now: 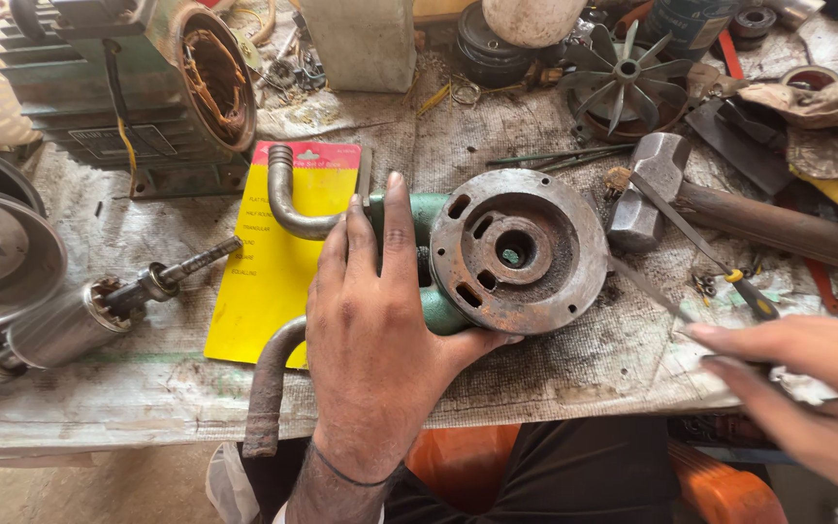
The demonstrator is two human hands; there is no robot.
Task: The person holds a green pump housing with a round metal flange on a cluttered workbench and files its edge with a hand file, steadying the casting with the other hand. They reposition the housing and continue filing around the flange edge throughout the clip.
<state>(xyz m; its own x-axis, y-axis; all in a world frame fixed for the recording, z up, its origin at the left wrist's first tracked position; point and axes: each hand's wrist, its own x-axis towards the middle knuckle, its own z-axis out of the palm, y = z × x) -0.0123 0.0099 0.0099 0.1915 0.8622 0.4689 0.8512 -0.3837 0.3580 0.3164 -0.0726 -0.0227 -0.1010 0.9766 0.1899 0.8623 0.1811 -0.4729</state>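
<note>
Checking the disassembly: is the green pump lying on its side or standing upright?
On its side: the pump has its rusty round flange facing the camera, steadied by the left hand.

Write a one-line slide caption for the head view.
Left hand steadies a green pump body with rusty round flange; right hand holds a thin file beside it.

You look steeply down from your head, close over the cluttered surface [555, 374], facing its far edge, your lap at the bottom.
</note>
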